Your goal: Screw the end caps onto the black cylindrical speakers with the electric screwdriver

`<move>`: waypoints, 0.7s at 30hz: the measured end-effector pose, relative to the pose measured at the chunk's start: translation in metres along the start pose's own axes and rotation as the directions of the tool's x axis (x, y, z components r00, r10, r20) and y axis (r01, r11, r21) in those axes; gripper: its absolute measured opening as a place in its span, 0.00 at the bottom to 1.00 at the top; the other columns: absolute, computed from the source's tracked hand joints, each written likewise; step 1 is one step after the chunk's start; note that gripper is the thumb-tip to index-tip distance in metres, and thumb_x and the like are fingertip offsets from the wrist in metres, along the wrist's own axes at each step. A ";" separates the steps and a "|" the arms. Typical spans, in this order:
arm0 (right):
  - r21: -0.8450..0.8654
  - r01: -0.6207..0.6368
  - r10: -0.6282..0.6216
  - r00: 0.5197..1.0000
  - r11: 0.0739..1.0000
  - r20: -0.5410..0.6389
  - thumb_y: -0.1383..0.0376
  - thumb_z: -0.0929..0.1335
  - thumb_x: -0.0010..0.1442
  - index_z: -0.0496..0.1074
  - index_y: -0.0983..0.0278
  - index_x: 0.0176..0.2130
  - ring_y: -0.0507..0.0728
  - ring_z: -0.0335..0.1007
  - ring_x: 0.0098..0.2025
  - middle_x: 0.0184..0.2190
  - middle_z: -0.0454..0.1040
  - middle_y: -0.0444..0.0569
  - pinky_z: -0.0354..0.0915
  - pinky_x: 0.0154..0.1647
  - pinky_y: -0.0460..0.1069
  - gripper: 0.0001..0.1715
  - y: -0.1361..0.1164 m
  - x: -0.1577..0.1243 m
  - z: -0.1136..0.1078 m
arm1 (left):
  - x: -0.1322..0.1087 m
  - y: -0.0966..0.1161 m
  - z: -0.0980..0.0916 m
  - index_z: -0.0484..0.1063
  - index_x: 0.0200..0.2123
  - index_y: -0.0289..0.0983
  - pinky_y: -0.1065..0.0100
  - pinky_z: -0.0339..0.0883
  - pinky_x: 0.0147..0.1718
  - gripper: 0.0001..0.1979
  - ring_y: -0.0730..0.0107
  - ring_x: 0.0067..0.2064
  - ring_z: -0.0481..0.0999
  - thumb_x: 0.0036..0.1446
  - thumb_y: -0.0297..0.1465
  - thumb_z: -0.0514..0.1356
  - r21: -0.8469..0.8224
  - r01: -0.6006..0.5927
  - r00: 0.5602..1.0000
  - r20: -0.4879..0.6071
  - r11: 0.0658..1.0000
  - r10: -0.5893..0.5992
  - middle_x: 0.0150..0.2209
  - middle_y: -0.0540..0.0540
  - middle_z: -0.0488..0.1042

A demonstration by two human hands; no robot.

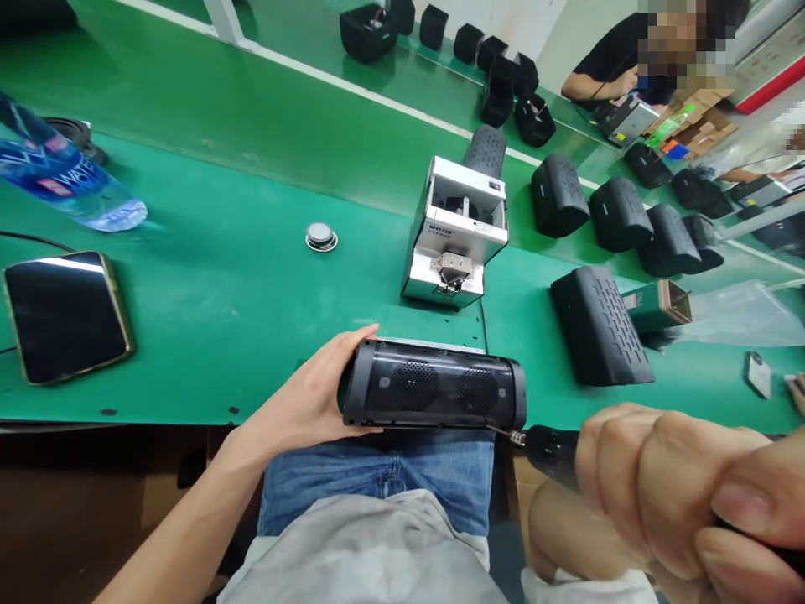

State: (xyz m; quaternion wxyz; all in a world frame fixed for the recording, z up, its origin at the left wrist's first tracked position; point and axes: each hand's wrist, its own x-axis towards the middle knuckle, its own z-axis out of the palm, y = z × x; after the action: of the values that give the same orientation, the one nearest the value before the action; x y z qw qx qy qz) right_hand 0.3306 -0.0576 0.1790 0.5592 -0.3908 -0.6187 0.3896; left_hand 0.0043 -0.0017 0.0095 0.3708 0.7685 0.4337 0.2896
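My left hand (pixel 320 382) grips the left end of a black speaker (pixel 449 390), which lies lengthwise at the table's front edge. Two round perforated speaker grilles show on its upward face. In my right hand (pixel 672 486), fingers wrapped tight, is a black electric screwdriver (pixel 552 453). Its thin bit points left and meets the lower right edge of the speaker; whether it sits on a screw is too small to tell. Behind the speaker stands a white screw feeder machine (pixel 456 235).
A phone (pixel 69 315) and a water bottle (pixel 69 176) are at the left. A small round metal piece (pixel 321 236) lies mid-table. Several black speaker housings (pixel 600 327) stand at the right, beside a green box (pixel 657 306). A co-worker (pixel 616 63) sits across the partition.
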 end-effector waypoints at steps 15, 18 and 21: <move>0.120 0.175 -0.173 0.985 0.977 -0.022 0.66 0.79 0.62 0.82 0.58 0.43 0.49 0.50 0.09 0.15 0.61 0.35 0.52 0.07 0.48 0.09 -0.026 0.048 0.024 | 0.002 -0.007 0.004 0.46 0.82 0.47 0.37 0.66 0.75 0.63 0.33 0.76 0.70 0.53 0.36 0.81 0.040 -0.018 0.999 -0.028 0.999 0.019 0.78 0.33 0.65; 0.047 0.224 -0.212 0.960 0.973 -0.185 0.66 0.84 0.55 0.82 0.53 0.37 0.50 0.48 0.10 0.15 0.60 0.35 0.52 0.08 0.51 0.13 -0.047 0.081 0.023 | 0.002 -0.009 0.006 0.46 0.82 0.48 0.36 0.66 0.76 0.64 0.32 0.77 0.68 0.53 0.35 0.81 0.039 -0.043 0.998 -0.035 0.998 0.044 0.79 0.33 0.63; 0.082 0.436 -0.376 0.844 0.896 -0.383 0.69 0.82 0.53 0.78 0.53 0.31 0.52 0.54 0.14 0.18 0.62 0.36 0.55 0.13 0.52 0.14 -0.035 0.124 0.044 | 0.001 -0.011 0.007 0.46 0.82 0.47 0.35 0.65 0.76 0.65 0.32 0.79 0.66 0.53 0.34 0.82 0.042 -0.043 0.998 -0.037 0.998 0.045 0.80 0.32 0.61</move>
State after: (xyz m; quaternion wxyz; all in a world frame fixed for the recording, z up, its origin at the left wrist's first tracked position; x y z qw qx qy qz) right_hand 0.2765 0.0413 0.2558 0.7625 -0.2670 -0.5407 0.2343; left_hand 0.0051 0.0011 -0.0030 0.3401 0.7797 0.4294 0.3033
